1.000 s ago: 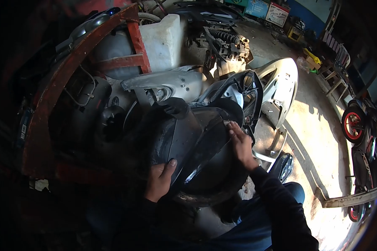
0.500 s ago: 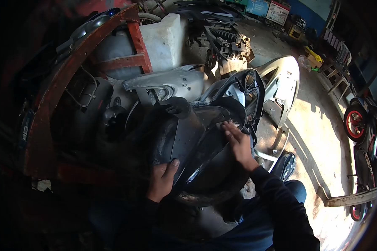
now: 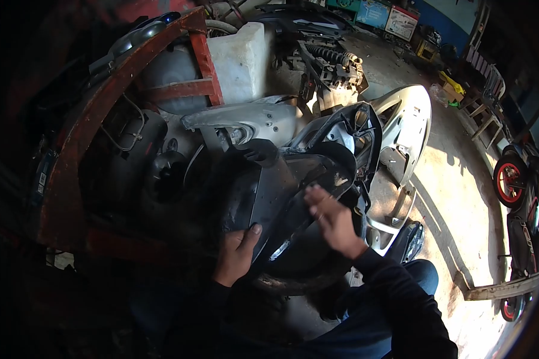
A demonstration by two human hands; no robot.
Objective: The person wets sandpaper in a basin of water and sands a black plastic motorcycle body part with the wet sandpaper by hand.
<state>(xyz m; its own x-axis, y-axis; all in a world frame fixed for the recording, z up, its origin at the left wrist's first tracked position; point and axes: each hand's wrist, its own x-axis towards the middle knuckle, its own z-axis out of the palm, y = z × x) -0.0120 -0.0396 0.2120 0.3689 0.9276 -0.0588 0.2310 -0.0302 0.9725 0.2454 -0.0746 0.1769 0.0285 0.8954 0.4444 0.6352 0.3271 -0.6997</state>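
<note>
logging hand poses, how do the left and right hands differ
The left hand grips the black panel with its thumb on top; the right hand has its fingers stretched out over it. The left hand is lower in view, the right hand higher and further right. Both are bare.

The panel (image 3: 272, 194) looks like black plastic, smooth and mostly matt, with a glossy streak. Left of the panel, the frame (image 3: 96, 113) shows worn red paint. Right of it, the fairing (image 3: 416, 116) is pale, smooth and glossy.
</note>
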